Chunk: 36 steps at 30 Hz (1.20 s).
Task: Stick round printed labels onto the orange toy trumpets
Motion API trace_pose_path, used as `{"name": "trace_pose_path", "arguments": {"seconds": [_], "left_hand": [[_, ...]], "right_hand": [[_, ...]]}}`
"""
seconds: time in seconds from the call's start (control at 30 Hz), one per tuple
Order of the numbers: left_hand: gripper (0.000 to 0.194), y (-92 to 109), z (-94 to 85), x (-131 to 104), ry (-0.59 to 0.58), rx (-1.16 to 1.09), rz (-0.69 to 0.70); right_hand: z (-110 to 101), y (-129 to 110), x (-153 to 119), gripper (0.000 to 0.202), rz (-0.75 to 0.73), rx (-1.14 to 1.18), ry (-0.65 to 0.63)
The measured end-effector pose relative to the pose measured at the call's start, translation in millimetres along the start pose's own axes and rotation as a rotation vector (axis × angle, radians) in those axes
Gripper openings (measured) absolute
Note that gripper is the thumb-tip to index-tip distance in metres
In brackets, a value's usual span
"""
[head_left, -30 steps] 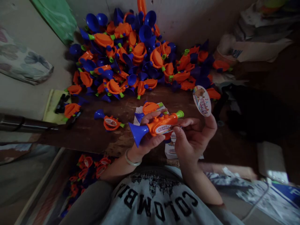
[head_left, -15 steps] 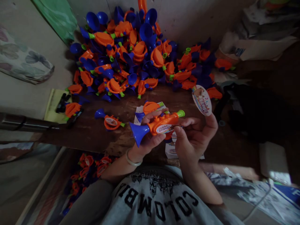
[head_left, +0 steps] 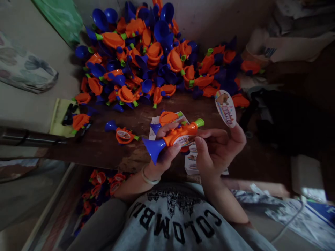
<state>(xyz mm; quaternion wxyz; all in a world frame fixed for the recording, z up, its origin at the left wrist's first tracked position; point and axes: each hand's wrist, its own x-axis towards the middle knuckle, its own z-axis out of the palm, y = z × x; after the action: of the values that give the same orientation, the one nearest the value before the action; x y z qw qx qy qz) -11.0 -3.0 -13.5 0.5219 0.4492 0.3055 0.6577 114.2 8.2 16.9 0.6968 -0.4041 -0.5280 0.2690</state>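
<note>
My left hand (head_left: pixel 166 153) holds an orange toy trumpet (head_left: pixel 183 134) with a blue bell on the left and a green mouthpiece on the right. An oval sticker (head_left: pixel 183 140) lies on the trumpet's side. The thumb and fingers of my right hand (head_left: pixel 217 150) are at the trumpet's right end, by the sticker's edge. Another oval sticker (head_left: pixel 225 108) clings to the raised index fingertip of that hand. Beneath my hands are sticker sheets (head_left: pixel 192 160) and a second trumpet (head_left: pixel 167 118). A stickered trumpet (head_left: pixel 124 135) lies to the left.
A large pile of trumpets (head_left: pixel 154 55) covers the back of the brown table (head_left: pixel 104 153). At the left are a yellow pad (head_left: pixel 56 122) with black markers and one trumpet (head_left: pixel 80 121). More trumpets (head_left: pixel 98 177) lie below the table's front edge. A black cloth (head_left: pixel 282 118) is at right.
My right thumb has shifted slightly along the trumpet's sticker, and my left thumb sits a little higher. The sticker on my right fingertip has turned slightly. The view has moved a little.
</note>
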Motion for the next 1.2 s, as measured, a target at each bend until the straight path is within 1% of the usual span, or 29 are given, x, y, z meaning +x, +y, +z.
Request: {"name": "trace_pose_path", "arguments": {"seconds": [0.1,0.17,0.33,0.4,0.53,0.63,0.7,0.77,0.8,0.83,0.87,0.93,0.97,1.0,1.03,1.1,1.13,1.17,1.2], "left_hand": [[0.051,-1.7,-0.1,-0.6,-0.013,-0.018,0.08],[0.052,-2.1,-0.6,-1.5,-0.002,0.029,0.118],[0.048,-1.6,0.6,-2.3,0.026,0.096,0.177],[0.048,-1.5,2.1,-2.0,0.031,0.096,0.178],[0.048,-1.0,3.9,-2.5,0.014,0.095,0.153],[0.046,1.2,3.2,-3.9,0.0,0.133,0.15],[0.046,3.4,2.3,-3.8,0.027,0.165,0.143],[0.046,5.0,2.1,-1.8,0.073,0.163,0.132],[0.047,5.1,2.6,-0.2,0.093,0.142,0.124],[0.048,4.5,3.7,1.5,0.105,0.111,0.108],[0.05,3.3,5.1,3.0,0.111,0.073,0.078],[0.052,-0.8,8.5,3.7,0.116,-0.002,-0.019],[0.051,-3.4,9.8,2.5,0.111,-0.03,-0.076],[0.05,-6.0,10.5,0.3,0.094,-0.048,-0.131],[0.048,-8.5,10.5,-2.6,0.058,-0.055,-0.177],[0.047,-12.1,8.0,-8.9,-0.052,-0.013,-0.223],[0.05,-12.9,5.9,-11.2,-0.1,0.042,-0.21],[0.055,-13.1,3.7,-12.4,-0.13,0.111,-0.166],[0.063,-12.8,1.4,-12.5,-0.143,0.186,-0.094]], "right_hand": [[-0.3,0.8,3.1,0.072,-0.032,-0.032,-0.021],[-1.0,2.9,5.4,0.075,-0.051,-0.036,-0.042],[-1.7,7.9,9.9,0.079,-0.084,-0.048,-0.061],[-0.5,7.5,10.7,0.079,-0.104,-0.051,-0.07],[3.5,4.3,9.9,0.076,-0.069,-0.041,-0.066],[1.4,7.1,11.7,0.079,-0.121,-0.077,-0.076],[-3.8,12.9,16.1,0.082,-0.156,-0.199,-0.046],[-9.1,19.6,21.2,0.086,-0.151,-0.303,0.051],[-10.6,22.6,23.0,0.087,-0.131,-0.294,0.09],[-10.8,24.9,23.8,0.088,-0.097,-0.232,0.089],[-9.9,26.7,23.6,0.089,-0.048,-0.132,0.036],[-5.6,28.9,21.4,0.091,0.06,0.075,-0.142],[-3.7,29.8,20.4,0.09,0.098,0.134,-0.196],[-2.6,30.9,20.0,0.088,0.122,0.152,-0.191],[-2.7,32.2,20.4,0.082,0.125,0.136,-0.121],[-6.7,35.0,22.0,0.062,0.096,0.034,0.097],[-9.8,35.9,22.0,0.049,0.085,-0.025,0.169],[-12.7,36.1,20.5,0.038,0.09,-0.069,0.171],[-15.0,35.3,17.2,0.03,0.108,-0.094,0.117]]}}
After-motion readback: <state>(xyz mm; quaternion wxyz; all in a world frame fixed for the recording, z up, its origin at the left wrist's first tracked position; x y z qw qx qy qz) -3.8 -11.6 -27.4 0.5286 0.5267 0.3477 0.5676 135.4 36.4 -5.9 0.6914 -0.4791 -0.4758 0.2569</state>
